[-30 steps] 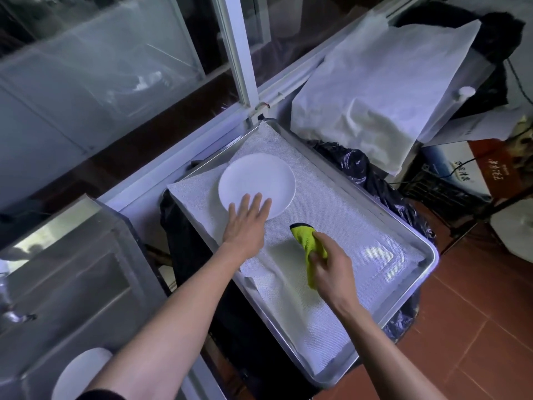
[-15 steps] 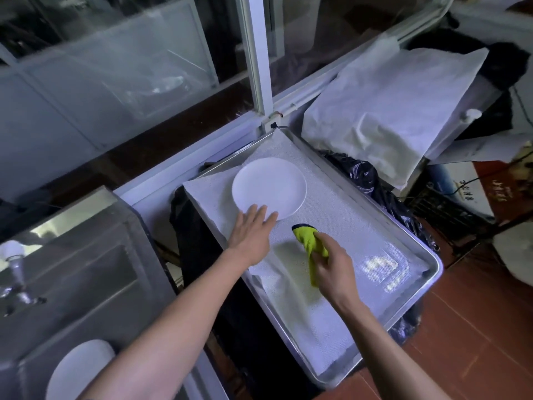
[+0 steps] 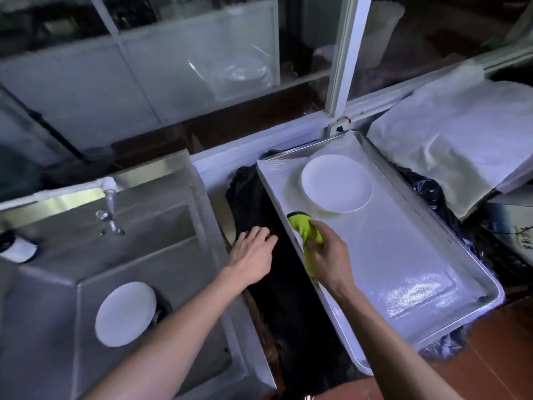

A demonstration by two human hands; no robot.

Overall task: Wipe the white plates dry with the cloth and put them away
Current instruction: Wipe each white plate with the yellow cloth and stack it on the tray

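One white plate (image 3: 337, 182) lies flat at the far end of a metal tray (image 3: 450, 209) lined with white mesh. A second white plate (image 3: 125, 313) sits in the steel sink (image 3: 161, 255) at the lower left. My right hand (image 3: 328, 252) grips a yellow-green cloth (image 3: 302, 226) over the tray's left edge, just in front of the tray plate. My left hand (image 3: 253, 255) hovers with relaxed fingers and holds nothing, over the dark gap between sink and tray.
A tap (image 3: 109, 209) stands at the sink's back. Black plastic (image 3: 251, 192) fills the gap under the tray. White sheets (image 3: 455, 140) are piled to the tray's right. A window frame (image 3: 343, 59) runs behind, and red floor tiles (image 3: 490, 356) show at the lower right.
My left hand has left the tray plate and drawn back to the left, off the tray. The view has swung left, bringing the sink and its plate into sight.
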